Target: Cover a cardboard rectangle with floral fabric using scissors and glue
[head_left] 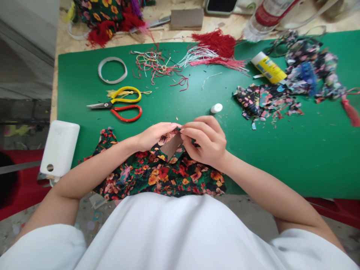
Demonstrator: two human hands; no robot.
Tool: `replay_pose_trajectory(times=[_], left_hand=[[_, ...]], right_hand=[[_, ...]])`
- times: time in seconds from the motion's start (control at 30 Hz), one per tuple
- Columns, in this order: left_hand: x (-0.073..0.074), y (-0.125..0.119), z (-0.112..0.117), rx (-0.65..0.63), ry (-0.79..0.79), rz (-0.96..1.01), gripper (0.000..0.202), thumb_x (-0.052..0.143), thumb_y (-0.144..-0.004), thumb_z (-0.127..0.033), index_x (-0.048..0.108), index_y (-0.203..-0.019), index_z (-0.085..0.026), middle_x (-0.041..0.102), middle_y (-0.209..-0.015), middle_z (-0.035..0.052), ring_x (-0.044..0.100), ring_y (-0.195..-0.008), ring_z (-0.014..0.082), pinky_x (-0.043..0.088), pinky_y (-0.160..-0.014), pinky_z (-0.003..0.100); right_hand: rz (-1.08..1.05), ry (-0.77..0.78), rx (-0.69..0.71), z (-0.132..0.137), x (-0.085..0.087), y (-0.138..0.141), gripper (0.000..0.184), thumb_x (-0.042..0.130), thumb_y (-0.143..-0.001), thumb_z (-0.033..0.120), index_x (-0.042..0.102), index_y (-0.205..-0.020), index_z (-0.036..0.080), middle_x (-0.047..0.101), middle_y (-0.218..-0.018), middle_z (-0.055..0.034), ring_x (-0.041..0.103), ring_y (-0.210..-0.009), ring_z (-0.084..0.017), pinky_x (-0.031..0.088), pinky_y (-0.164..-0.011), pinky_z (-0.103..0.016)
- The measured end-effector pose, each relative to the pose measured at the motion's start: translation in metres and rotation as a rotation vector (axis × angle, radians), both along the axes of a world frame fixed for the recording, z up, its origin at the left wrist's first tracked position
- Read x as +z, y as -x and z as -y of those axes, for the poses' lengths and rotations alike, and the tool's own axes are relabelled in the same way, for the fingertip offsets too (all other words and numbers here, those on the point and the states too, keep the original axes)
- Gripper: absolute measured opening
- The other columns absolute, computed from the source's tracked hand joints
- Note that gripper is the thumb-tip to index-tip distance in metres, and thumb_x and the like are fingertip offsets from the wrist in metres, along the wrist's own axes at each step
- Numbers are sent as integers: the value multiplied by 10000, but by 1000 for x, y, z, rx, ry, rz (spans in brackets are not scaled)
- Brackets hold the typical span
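Observation:
Between my two hands is a small piece of grey cardboard [171,147] with dark floral fabric around its edges. My left hand [157,135] grips its upper left side, thumb along the top edge. The fingertips of my right hand [206,140] pinch the fabric at the top right corner, close to my left thumb. Beneath both hands a larger floral cloth [160,178] in red, orange and green lies along the near edge of the table. A white glue cap [216,108] stands just beyond my right hand.
Scissors [115,105] with yellow and red handles lie left on the green mat [281,157]. A tape ring [112,70], tangled cords [157,63], red tassel threads [215,47], a yellow glue stick [269,68] and fabric scraps [264,101] lie farther back. A white power bank [60,148] sits at the left edge.

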State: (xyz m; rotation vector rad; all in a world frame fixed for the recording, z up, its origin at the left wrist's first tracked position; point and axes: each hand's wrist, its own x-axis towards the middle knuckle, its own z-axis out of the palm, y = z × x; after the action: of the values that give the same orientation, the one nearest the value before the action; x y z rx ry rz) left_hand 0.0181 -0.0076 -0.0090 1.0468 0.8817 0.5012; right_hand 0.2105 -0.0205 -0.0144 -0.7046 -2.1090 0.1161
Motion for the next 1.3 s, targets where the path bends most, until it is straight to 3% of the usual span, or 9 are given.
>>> replay_pose_trajectory(times=[0.23,0.4,0.6,0.73,1.0,1.1,1.3], left_hand=[[-8,3,-2,-60,-84,-55,419,452,-852,-381,710,-1059,-124,736,-1080,37,622,-1084,199,449,-990,293],[-8,4,-3,-98,-128,-76,419,434,-844,-347,709,-1092,-151,725,-1142,17,609,-1131,196,435,-1001,271],[0,-1,1,70,72,-44,317,538,-737,-408,703,-788,-142,741,-848,22,652,-897,188,490,-827,273],[8,-5,3,103,249,35,330,619,-695,-482,644,-698,-154,701,-727,11,647,-779,161,501,-749,266],[10,-8,4,158,227,-10,407,638,-716,-566,615,-680,-161,651,-654,-17,601,-695,132,487,-710,253],[8,-7,3,180,174,-91,350,634,-723,-505,639,-672,-159,666,-681,-13,593,-733,127,467,-720,232],[5,-6,2,162,195,-29,339,640,-721,-496,672,-717,-159,714,-816,24,632,-910,181,487,-766,256]], right_hand=[[7,75,-35,-5,-2,2,195,604,-817,90,545,-951,219,689,-819,-40,588,-735,-178,540,-687,-330],[50,58,-34,-4,-2,1,156,562,-841,77,546,-901,220,700,-818,-28,596,-730,-163,512,-684,-312],[53,50,-16,-5,-1,0,163,569,-842,67,554,-904,217,703,-822,-33,586,-716,-155,503,-676,-308],[67,64,-14,-4,0,0,164,549,-858,70,557,-913,224,700,-825,-29,586,-722,-151,508,-687,-306],[64,1,38,-6,0,1,214,596,-815,37,563,-942,206,706,-836,-46,560,-751,-165,534,-687,-308],[80,-7,38,-5,-1,1,204,587,-824,50,560,-951,208,704,-844,-48,561,-759,-167,535,-688,-310],[85,7,8,-4,0,1,195,574,-833,62,561,-954,215,692,-836,-44,557,-744,-163,530,-693,-310]])
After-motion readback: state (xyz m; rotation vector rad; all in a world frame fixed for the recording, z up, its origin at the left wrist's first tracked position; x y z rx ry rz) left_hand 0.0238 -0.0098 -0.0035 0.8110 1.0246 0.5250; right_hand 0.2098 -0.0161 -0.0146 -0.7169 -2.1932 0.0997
